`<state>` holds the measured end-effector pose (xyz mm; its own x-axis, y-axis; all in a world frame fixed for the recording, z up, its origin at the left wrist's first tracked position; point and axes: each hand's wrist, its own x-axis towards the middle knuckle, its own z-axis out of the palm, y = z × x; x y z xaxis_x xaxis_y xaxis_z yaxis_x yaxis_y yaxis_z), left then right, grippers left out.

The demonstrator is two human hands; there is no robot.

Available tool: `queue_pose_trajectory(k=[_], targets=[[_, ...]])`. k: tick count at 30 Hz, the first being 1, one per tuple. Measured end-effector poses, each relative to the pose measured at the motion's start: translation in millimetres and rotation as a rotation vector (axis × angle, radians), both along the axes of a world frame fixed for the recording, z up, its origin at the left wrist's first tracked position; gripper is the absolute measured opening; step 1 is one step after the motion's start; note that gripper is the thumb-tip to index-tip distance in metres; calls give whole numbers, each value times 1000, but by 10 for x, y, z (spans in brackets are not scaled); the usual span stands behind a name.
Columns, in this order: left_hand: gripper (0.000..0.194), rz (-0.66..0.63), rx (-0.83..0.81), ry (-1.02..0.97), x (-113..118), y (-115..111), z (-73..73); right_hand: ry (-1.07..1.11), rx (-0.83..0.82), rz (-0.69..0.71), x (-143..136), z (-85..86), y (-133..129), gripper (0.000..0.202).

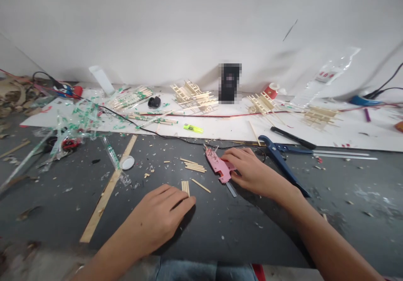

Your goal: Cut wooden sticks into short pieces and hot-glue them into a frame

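A pink hot glue gun lies on its side on the dark table, its nozzle end messy with glue and a clear glue stick jutting from its rear. My right hand is closed around its handle. At the ends of a neat row of short wooden sticks, my left hand has its fingers drawn together, pressing the row against the tabletop. Between both hands lie one loose stick and a small group of sticks. The left fingertips are partly hidden.
Stick-built models stand on a white board along the wall. Blue-handled cutters and a black pen-like tool lie to the right. Plastic wrappers, a wooden strip and a white lid are left. A black cable crosses behind.
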<state>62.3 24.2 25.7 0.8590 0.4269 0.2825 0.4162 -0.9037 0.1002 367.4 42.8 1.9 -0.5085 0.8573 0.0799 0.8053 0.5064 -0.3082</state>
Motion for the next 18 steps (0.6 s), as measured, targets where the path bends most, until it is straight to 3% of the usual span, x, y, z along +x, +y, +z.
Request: queue_pose_trajectory(k=[3, 8, 12, 15, 18], targets=[[20, -8, -81, 25, 210, 200, 52, 97, -25, -5, 51, 66, -18, 36], [15, -107, -181, 256, 531, 563, -35, 536, -103, -29, 176, 166, -124, 33], [20, -99, -357, 249, 540, 691, -28, 841, -164, -215, 165, 70, -181, 16], [16, 30, -680, 22, 471, 732, 53, 1112, -310, -333, 129, -57, -198, 25], [14, 162, -1170, -350, 450, 748, 60, 1202, -425, -274, 101, -101, -219, 28]])
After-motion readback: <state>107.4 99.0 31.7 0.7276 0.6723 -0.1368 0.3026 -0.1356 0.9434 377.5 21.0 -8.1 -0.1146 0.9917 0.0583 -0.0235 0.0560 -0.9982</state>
